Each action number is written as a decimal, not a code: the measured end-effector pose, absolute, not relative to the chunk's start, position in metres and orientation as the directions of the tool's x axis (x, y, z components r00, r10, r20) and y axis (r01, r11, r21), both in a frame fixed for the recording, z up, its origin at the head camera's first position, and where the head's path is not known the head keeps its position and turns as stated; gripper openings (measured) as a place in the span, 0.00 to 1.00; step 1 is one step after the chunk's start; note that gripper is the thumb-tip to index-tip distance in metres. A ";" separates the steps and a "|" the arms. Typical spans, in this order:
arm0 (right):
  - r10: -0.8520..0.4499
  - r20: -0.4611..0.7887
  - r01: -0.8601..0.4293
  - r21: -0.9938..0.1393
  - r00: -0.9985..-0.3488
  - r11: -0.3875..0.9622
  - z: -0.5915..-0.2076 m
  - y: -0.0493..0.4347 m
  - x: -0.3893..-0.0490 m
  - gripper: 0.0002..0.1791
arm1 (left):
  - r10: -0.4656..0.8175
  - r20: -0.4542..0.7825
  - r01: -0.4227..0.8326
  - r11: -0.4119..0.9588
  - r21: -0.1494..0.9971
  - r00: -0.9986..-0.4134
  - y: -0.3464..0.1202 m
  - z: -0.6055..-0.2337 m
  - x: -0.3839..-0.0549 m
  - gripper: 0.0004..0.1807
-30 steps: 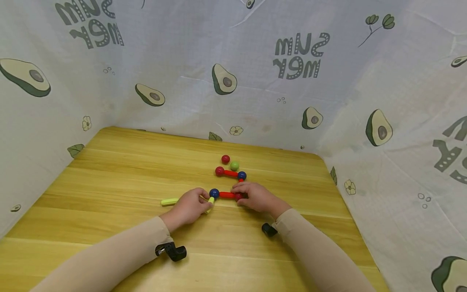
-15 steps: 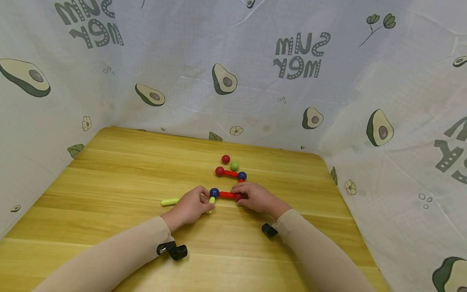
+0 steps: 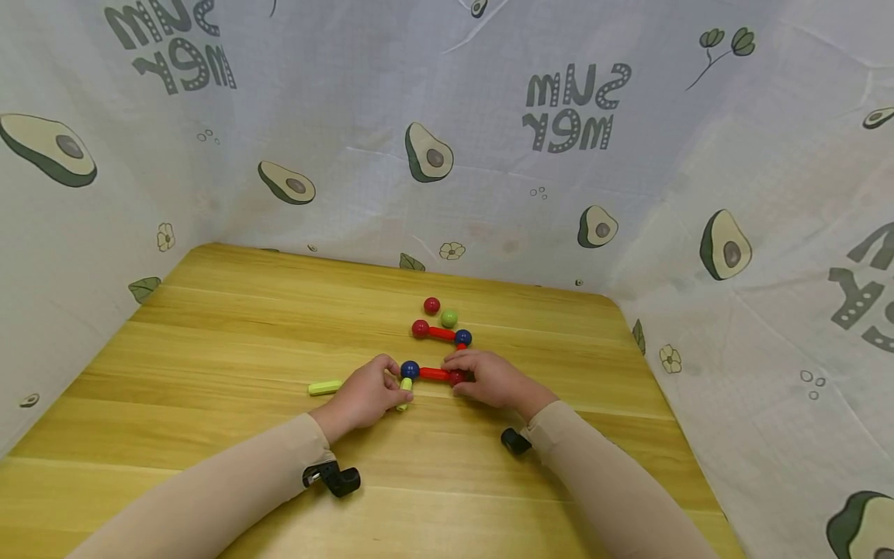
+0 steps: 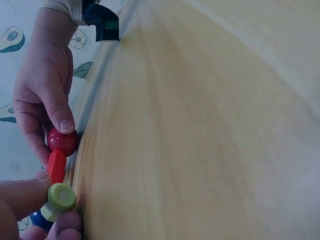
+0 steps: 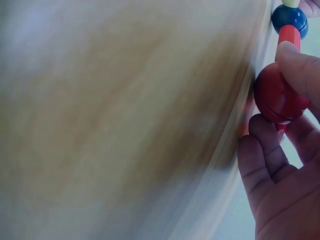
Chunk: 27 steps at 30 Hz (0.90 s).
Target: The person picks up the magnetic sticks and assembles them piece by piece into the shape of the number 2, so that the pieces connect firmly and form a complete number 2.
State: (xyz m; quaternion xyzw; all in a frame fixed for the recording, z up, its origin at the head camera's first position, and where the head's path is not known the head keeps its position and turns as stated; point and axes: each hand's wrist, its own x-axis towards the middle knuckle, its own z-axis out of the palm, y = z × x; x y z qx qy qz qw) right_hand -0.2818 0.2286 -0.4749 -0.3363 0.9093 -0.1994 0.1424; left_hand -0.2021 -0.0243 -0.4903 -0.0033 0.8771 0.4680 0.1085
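My left hand [image 3: 362, 396] pinches a short yellow-green stick [image 3: 405, 394] between thumb and fingers. The stick's far end meets a blue ball [image 3: 410, 369]; its round near end shows in the left wrist view. A red stick [image 3: 434, 374] runs from that ball to a dark red ball [image 5: 275, 95]. My right hand [image 3: 496, 379] holds the dark red ball with its thumb on top and fingers around it. Past the right fingers, part of a red stick leads to another blue ball [image 3: 463, 338]. From there a further red stick [image 3: 441, 333] joins a red ball [image 3: 421, 328].
Behind the joined pieces lie a loose red ball [image 3: 431, 306] and a green ball [image 3: 449, 318]. A second yellow-green stick [image 3: 324, 387] lies left of my left hand. Printed cloth [image 3: 349, 194] rises along the back and sides of the wooden table [image 3: 209, 349].
The yellow-green stick has turned slightly in my left fingers, its near end shifting a little to the right. My right hand stays in place on the dark red ball.
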 end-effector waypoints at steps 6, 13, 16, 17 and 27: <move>-0.675 -0.120 -0.564 -0.455 -0.728 0.689 -0.474 0.228 -0.280 0.21 | 0.091 -0.192 -0.104 0.583 0.806 -0.977 -0.024 -0.490 -0.202 0.24; -0.682 -0.116 -0.578 -0.440 -0.722 0.687 -0.472 0.228 -0.280 0.20 | 0.097 -0.188 -0.094 0.597 0.797 -0.977 -0.022 -0.490 -0.203 0.27; -0.681 -0.119 -0.577 -0.440 -0.723 0.689 -0.472 0.228 -0.280 0.20 | 0.098 -0.189 -0.092 0.604 0.791 -0.977 -0.022 -0.491 -0.204 0.29; -0.681 -0.119 -0.577 -0.439 -0.723 0.689 -0.472 0.228 -0.280 0.20 | 0.098 -0.190 -0.092 0.606 0.790 -0.977 -0.021 -0.491 -0.204 0.29; -0.680 -0.110 -0.577 -0.441 -0.725 0.687 -0.472 0.229 -0.280 0.20 | 0.101 -0.192 -0.089 0.621 0.779 -0.976 -0.020 -0.490 -0.203 0.30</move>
